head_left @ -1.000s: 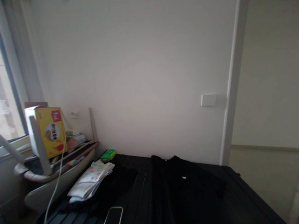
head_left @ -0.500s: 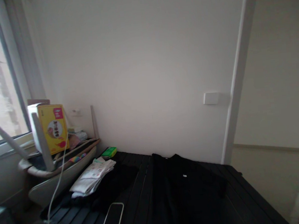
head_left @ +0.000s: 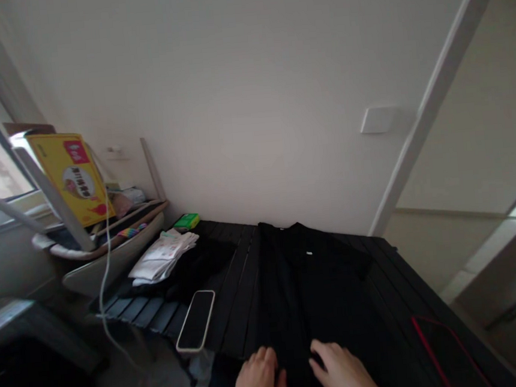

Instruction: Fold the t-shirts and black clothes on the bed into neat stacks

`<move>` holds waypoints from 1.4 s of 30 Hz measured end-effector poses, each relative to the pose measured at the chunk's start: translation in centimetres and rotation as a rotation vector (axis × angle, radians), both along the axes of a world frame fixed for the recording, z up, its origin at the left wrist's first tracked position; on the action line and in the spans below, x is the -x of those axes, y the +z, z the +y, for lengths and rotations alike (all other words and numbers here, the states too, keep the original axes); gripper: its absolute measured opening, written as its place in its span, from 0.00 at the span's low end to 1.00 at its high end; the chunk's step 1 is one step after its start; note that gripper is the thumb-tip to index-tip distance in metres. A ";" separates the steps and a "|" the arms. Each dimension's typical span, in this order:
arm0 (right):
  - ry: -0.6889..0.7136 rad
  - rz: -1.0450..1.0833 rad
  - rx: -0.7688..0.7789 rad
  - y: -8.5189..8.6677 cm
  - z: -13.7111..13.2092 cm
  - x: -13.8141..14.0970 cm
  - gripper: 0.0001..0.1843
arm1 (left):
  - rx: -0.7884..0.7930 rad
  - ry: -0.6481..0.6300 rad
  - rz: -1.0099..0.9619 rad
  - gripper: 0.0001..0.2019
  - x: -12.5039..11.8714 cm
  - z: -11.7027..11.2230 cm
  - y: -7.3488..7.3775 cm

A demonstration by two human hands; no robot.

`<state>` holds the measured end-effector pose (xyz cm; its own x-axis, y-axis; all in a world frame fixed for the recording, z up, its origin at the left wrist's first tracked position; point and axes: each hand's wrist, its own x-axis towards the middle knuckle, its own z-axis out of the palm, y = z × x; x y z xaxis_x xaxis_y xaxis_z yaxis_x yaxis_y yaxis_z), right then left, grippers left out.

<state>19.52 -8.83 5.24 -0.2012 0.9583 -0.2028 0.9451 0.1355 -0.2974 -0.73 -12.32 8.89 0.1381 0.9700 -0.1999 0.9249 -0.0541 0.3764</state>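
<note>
Both hands rest palm down on the near edge of a black garment (head_left: pixel 311 285), close to each other. The left hand (head_left: pixel 259 383) and the right hand (head_left: pixel 344 375) are open, the fingers loosely bent onto the cloth and not closed around it. The garment is spread flat away from the hands towards the wall, with a small white label near its collar.

To the left, a pale chair (head_left: pixel 111 269) stands upside down with its legs up. A yellow box (head_left: pixel 71 177) leans in it among some small things that I cannot make out. A white cable (head_left: pixel 105 255) hangs down in front of it.

The surface is a black slatted table (head_left: pixel 230 292). On it lie a phone (head_left: pixel 195 320) left of the garment, a folded white bundle (head_left: pixel 164 256) and a green box (head_left: pixel 186 221). A dark flat thing with a red edge (head_left: pixel 448 351) lies at the right. Behind is a white wall with a switch plate (head_left: pixel 378 120), a window on the left and a doorway on the right.
</note>
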 end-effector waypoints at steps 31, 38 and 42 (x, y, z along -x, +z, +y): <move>-0.521 0.266 -0.398 -4.0 28.6 -10.4 0.36 | -0.448 -0.114 -0.044 0.33 -3.9 12.4 -11.6; -0.214 0.384 -0.361 2.3 32.5 2.4 0.34 | -0.449 0.026 -0.178 0.28 -3.3 12.2 -11.4; -0.083 0.421 -0.202 0.1 33.6 8.5 0.33 | -0.426 0.051 -0.231 0.27 -3.2 11.9 -11.4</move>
<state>11.05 24.81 5.34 -0.1469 0.9865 0.0720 0.7581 0.1590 -0.6324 2.42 -0.41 -2.50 0.0825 0.9655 0.2470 0.8251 -0.2052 0.5264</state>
